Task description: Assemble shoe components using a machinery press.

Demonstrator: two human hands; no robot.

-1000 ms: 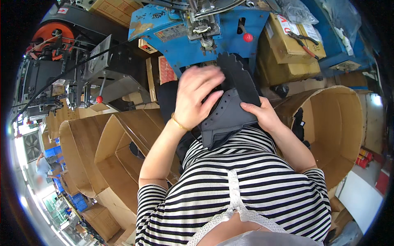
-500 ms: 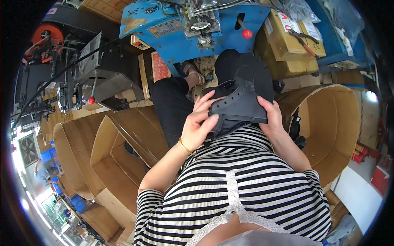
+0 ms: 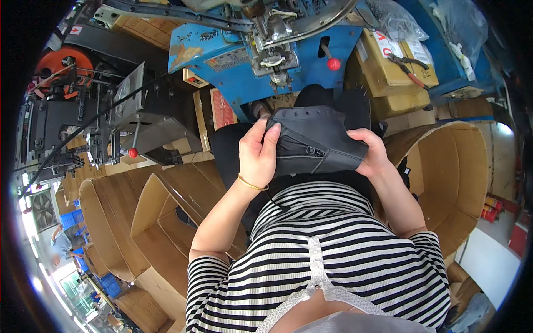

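Note:
A black boot upper (image 3: 333, 130) is stretched between my hands above my lap. Its zipper (image 3: 314, 151) faces up, and a row of eyelet holes runs along its far edge. My left hand (image 3: 258, 152) pinches the left end, thumb on top. At the right end, my right hand (image 3: 373, 152) grips the upper with the thumb above and the fingers partly hidden beneath. Just beyond my right hand lies a flat dark piece (image 3: 356, 105) whose kind I cannot make out.
A blue eyelet-setting type machine (image 3: 222, 83) with a red-knobbed lever (image 3: 333, 64) stands ahead. Cardboard boxes (image 3: 388, 66) with pliers (image 3: 408, 66) on top are at the far right. Large open cartons flank me, left (image 3: 111, 222) and right (image 3: 449, 166). Dark machinery (image 3: 150, 122) stands at left.
The boot upper has been turned over: the zipper side now shows where the lacing flap with eyelets faced up. My left hand has shifted from the flap to a pinch on the left end.

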